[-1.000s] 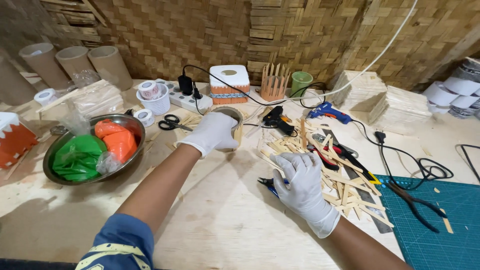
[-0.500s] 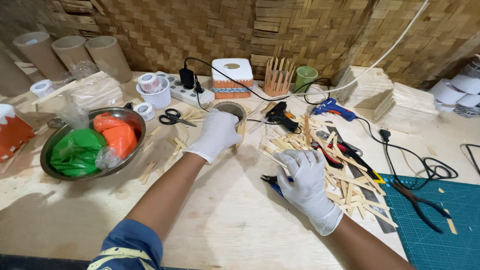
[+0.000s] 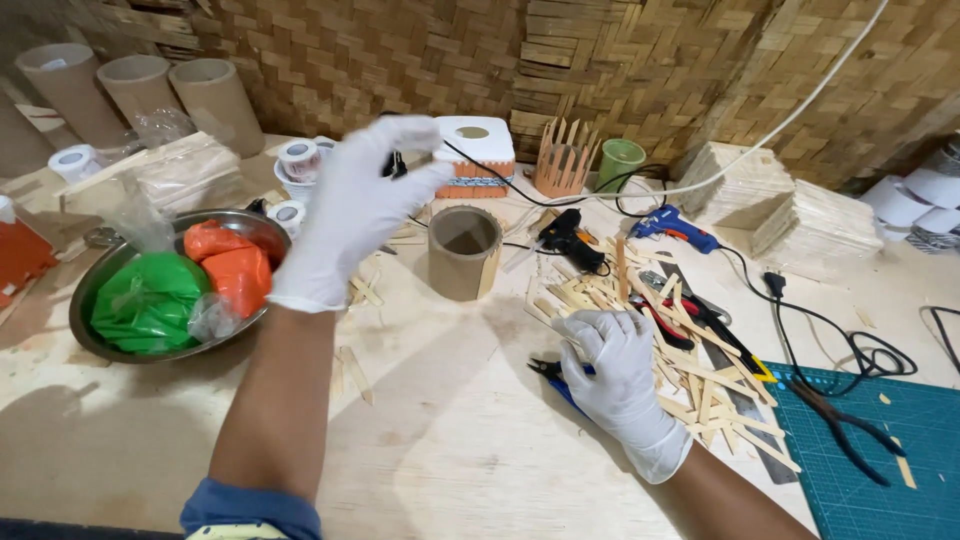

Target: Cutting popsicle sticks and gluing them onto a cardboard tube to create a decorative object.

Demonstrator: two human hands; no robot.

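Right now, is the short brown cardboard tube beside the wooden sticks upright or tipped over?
Upright. The short brown cardboard tube stands on end on the wooden table, its round open mouth facing up and dark inside.

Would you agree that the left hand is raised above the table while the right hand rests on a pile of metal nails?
Not quite: the head view shows the right hand resting on a pile of flat wooden sticks, not metal nails. The left hand is indeed raised above the table.

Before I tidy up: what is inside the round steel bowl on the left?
The steel bowl holds a green bag and orange bags in plastic; anything beneath them is hidden.
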